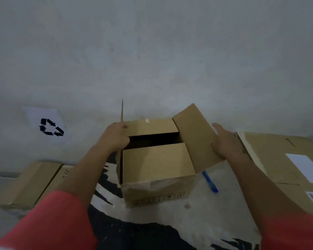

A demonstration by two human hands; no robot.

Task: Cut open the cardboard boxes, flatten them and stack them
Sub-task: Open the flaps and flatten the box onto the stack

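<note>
A small brown cardboard box (157, 170) stands upright on the floor in front of me, its top flaps partly open with a dark gap between the two inner flaps. My left hand (116, 136) grips the left flap, which stands up edge-on. My right hand (224, 143) lies flat with straight fingers against the outside of the raised right flap (193, 134). A blue box cutter (210, 181) lies on the floor just right of the box.
A larger cardboard box (278, 159) with white labels sits at the right. Flattened cardboard (31, 183) lies at the left on the floor. A paper sheet with a recycling symbol (50, 126) hangs on the grey wall. The floor has black and pale patches.
</note>
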